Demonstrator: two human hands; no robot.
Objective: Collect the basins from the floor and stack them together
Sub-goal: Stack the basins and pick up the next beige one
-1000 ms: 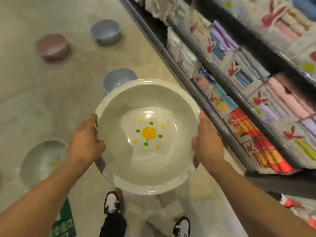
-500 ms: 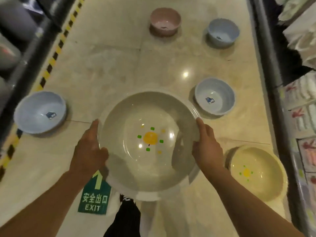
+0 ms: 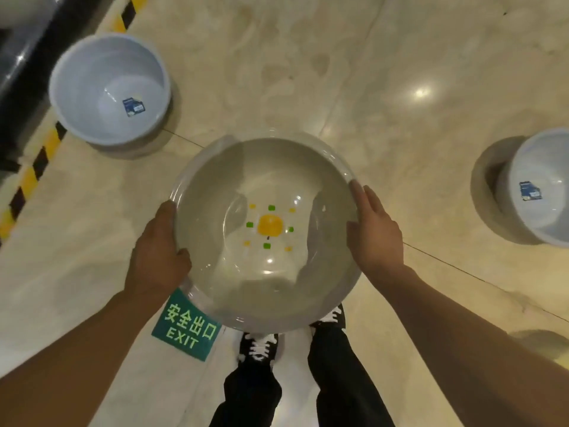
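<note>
I hold a large pale grey-white basin (image 3: 215,186) with a yellow and green flower print in its bottom, level, above my feet. My left hand (image 3: 157,254) grips its left rim and my right hand (image 3: 374,232) grips its right rim. A light blue basin (image 3: 92,72) with a blue label inside stands on the floor at the upper left. Another light blue basin (image 3: 542,167) with a label stands on the floor at the right edge, partly cut off. A sliver of a yellowish basin (image 3: 545,343) shows at the lower right behind my right forearm.
The floor is glossy beige marble (image 3: 338,72). A yellow-and-black hazard strip (image 3: 34,167) and a dark shelf base (image 3: 18,66) run along the left. A green EXIT floor sticker (image 3: 184,328) lies by my left foot. My black shoes (image 3: 258,346) are below the held basin.
The view has swung left and tilted further down. The pink and far blue basins left the frame, the left blue basin is nearer, and the yellowish basin slid to the lower right. Both hands kept their grip.
</note>
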